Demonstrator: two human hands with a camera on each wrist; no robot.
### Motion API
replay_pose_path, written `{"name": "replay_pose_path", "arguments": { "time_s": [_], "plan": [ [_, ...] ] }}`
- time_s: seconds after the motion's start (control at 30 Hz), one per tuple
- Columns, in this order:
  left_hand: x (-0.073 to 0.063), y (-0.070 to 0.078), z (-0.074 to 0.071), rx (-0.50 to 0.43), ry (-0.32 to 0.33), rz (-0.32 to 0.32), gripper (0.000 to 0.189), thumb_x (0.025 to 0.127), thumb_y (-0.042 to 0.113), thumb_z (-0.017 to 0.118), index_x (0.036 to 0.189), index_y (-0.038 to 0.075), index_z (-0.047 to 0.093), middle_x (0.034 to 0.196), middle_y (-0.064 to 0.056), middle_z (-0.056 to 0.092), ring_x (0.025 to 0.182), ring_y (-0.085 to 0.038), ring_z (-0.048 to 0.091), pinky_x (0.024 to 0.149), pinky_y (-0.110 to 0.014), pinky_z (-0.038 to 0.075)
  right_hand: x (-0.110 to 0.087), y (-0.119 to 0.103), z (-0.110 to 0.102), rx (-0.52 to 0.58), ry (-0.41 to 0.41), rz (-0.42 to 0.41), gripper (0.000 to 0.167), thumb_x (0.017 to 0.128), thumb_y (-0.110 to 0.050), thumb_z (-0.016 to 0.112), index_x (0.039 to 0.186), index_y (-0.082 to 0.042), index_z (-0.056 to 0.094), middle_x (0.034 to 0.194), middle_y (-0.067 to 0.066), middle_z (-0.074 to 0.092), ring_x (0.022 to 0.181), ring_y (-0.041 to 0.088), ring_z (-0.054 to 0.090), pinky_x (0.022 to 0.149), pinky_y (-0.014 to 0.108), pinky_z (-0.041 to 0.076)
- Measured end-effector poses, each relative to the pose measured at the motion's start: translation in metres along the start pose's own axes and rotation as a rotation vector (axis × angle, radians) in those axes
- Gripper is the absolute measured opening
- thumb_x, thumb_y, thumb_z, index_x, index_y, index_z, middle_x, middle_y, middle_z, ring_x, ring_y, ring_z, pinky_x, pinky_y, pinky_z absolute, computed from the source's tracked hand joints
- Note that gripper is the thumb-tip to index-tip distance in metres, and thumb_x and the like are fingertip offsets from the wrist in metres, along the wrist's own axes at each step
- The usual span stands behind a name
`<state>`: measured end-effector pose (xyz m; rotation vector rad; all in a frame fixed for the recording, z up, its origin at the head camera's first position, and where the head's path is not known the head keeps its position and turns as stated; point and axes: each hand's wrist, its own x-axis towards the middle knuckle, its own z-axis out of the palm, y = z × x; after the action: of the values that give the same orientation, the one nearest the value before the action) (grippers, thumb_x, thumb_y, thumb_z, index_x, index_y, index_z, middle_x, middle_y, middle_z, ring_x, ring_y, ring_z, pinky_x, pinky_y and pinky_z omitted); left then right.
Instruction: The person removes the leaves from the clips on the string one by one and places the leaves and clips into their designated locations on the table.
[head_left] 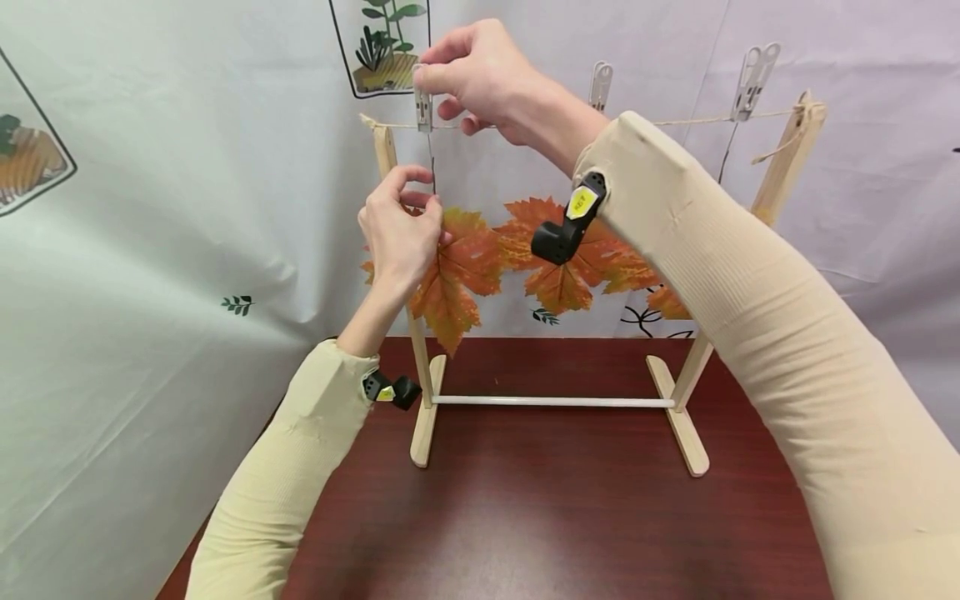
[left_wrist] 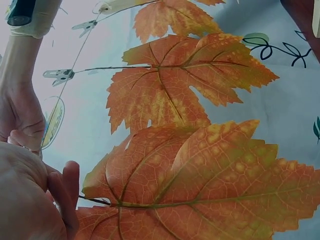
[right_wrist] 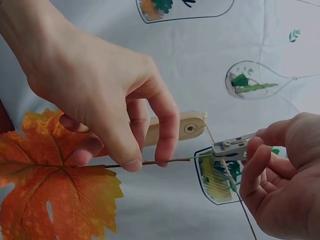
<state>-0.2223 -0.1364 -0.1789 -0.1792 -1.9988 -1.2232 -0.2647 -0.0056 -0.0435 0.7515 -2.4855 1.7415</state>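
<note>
My right hand (head_left: 487, 79) pinches the handle ends of a pale clothespin (right_wrist: 231, 148) at the left end of the string. The clothespin's nose is over the string, where the tip of a leaf stem (right_wrist: 175, 160) meets it. Below, my left hand (head_left: 403, 225) holds that stem, thumb and fingers along it, other fingertips behind the leaf. The orange-green artificial maple leaf (head_left: 450, 287) hangs point down from it. In the left wrist view this leaf (left_wrist: 200, 195) lies nearest, and the left hand's fingertips are partly hidden.
A wooden stand (head_left: 783, 167) with a white lower bar (head_left: 555, 402) holds the string (head_left: 682, 122). Farther right, clothespins (head_left: 753, 83) hold more maple leaves (head_left: 566, 283), partly behind my right forearm. The stand rests on a dark red table (head_left: 525, 500) before a printed cloth (head_left: 187, 167).
</note>
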Motion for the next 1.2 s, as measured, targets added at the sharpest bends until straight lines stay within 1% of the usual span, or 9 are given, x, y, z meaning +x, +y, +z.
{"name": "replay_pose_path", "arguments": {
  "time_s": [0.17,0.2,0.27,0.4,0.67,0.87,1.03,1.2],
  "plan": [
    [0.001,0.0007,0.0002,-0.012,0.013,-0.004,0.018,0.093,0.01,0.064,0.11,0.008,0.069,0.08,-0.009,0.07,0.048,-0.012,0.062,0.071,-0.022,0.053,0.0015,0.0011,0.0005,-0.007,0.001,-0.024,0.03,0.097,-0.02,0.066,0.126,-0.01,0.066,0.114,0.001,0.055,0.076,0.015,0.055,0.051,0.021,0.043],
    [0.0012,0.0008,0.0002,-0.013,0.014,-0.006,0.018,0.093,0.011,0.064,0.11,0.008,0.069,0.079,-0.009,0.07,0.048,-0.011,0.062,0.072,-0.022,0.053,0.0017,0.0013,0.0006,-0.007,0.003,-0.029,0.031,0.097,-0.02,0.066,0.126,-0.01,0.066,0.113,0.001,0.055,0.076,0.015,0.054,0.051,0.02,0.043],
    [0.0017,0.0011,0.0004,-0.016,0.016,-0.007,0.018,0.093,0.01,0.064,0.109,0.008,0.069,0.079,-0.009,0.07,0.047,-0.01,0.062,0.07,-0.022,0.054,0.0019,0.0017,0.0009,-0.016,0.008,-0.041,0.03,0.098,-0.02,0.065,0.126,-0.009,0.066,0.112,0.001,0.054,0.076,0.014,0.052,0.05,0.02,0.042],
    [0.0024,0.0018,0.0012,-0.024,0.017,-0.013,0.017,0.093,0.01,0.064,0.109,0.008,0.069,0.078,-0.007,0.069,0.047,-0.01,0.062,0.058,-0.022,0.054,0.0023,0.0018,0.0013,-0.035,0.027,-0.071,0.028,0.098,-0.02,0.064,0.123,-0.008,0.067,0.108,0.001,0.054,0.074,0.014,0.049,0.051,0.021,0.04],
    [0.0028,0.0015,0.0031,-0.039,0.012,-0.024,0.017,0.093,0.008,0.064,0.109,0.008,0.069,0.077,-0.007,0.069,0.049,-0.013,0.063,0.053,-0.021,0.053,0.0027,0.0003,0.001,-0.017,0.066,-0.085,0.023,0.098,-0.018,0.064,0.12,-0.008,0.067,0.103,0.0,0.055,0.072,0.012,0.044,0.051,0.021,0.037],
    [0.0022,0.0,0.0028,-0.048,0.003,-0.034,0.018,0.093,0.007,0.064,0.109,0.008,0.07,0.077,-0.007,0.069,0.05,-0.016,0.064,0.055,-0.022,0.054,0.0018,-0.0004,-0.0009,-0.003,0.09,-0.089,0.023,0.098,-0.018,0.065,0.12,-0.009,0.067,0.103,0.0,0.056,0.073,0.011,0.045,0.05,0.021,0.036],
    [0.002,-0.0015,0.0014,-0.061,-0.004,-0.032,0.019,0.091,0.005,0.063,0.109,0.008,0.07,0.076,-0.008,0.068,0.048,-0.016,0.064,0.054,-0.023,0.054,0.0002,-0.0004,-0.0043,0.0,0.1,-0.108,0.024,0.097,-0.017,0.065,0.119,-0.008,0.067,0.105,0.0,0.056,0.075,0.012,0.047,0.051,0.02,0.038],
    [0.0011,-0.0038,0.0001,-0.063,-0.009,-0.024,0.019,0.091,0.005,0.063,0.109,0.007,0.07,0.075,-0.009,0.068,0.048,-0.016,0.063,0.057,-0.024,0.054,-0.0023,0.0014,-0.0083,-0.009,0.089,-0.097,0.03,0.097,-0.021,0.065,0.124,-0.009,0.065,0.111,0.0,0.056,0.078,0.013,0.05,0.053,0.02,0.041]
  ]
}}
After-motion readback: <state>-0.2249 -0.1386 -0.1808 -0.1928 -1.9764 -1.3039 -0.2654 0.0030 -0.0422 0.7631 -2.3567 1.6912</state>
